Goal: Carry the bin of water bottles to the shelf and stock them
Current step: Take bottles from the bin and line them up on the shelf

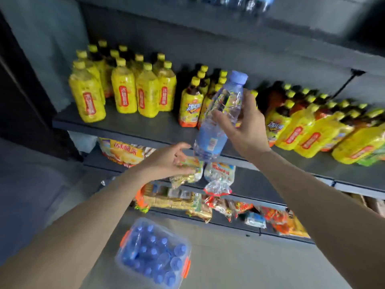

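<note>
My right hand (242, 126) grips a clear water bottle (218, 119) with a pale blue cap and blue label, holding it upright and slightly tilted in front of the dark shelf (133, 127). Just left of the bottle's base, my left hand (168, 160) hovers with relaxed fingers and holds nothing. On the floor below stands a clear plastic bin (154, 254) with orange latches, filled with several blue-capped water bottles.
The shelf holds packs of yellow tea bottles (123, 90) on the left and more yellow packs (325, 130) on the right. Snack bags (187, 203) fill the lower shelves. A higher shelf (258, 3) carries some blurred bottles.
</note>
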Demonstrator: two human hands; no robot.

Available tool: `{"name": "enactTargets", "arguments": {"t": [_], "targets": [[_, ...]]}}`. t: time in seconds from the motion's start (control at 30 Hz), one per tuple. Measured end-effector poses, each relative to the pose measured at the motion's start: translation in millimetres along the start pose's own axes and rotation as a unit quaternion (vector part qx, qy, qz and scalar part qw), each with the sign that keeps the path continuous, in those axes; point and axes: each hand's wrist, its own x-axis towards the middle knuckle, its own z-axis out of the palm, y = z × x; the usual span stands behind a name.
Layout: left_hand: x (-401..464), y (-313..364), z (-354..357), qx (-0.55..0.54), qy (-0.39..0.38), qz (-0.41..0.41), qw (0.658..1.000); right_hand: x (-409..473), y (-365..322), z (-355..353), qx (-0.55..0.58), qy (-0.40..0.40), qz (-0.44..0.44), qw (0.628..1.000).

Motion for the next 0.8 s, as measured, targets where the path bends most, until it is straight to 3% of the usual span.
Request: {"name": "enactTargets", "arguments": {"t": [0.17,0.33,0.53,0.67,0.8], "targets": [[12,97,-49,-0.021,0.07,0.105,0.992,53,-51,-52,0.013,0.05,-0.031,0.998],[33,169,-84,0.012,0.144,0.158,0.977,112,-80,-93,0.034,0.041,-0.052,0.997],[84,252,-135,0.128,0.317,0.184,0.922,199,-108,-155,0.108,0.071,-0.066,0.989],[135,304,-162,0.196,0.334,0.17,0.906,266,-109,-192,0.091,0.099,-0.079,0.988],[185,329,-182,0.243,0.261,0.182,0.917,315,-78,-215,0.051,0.112,-0.062,0.99]]}}
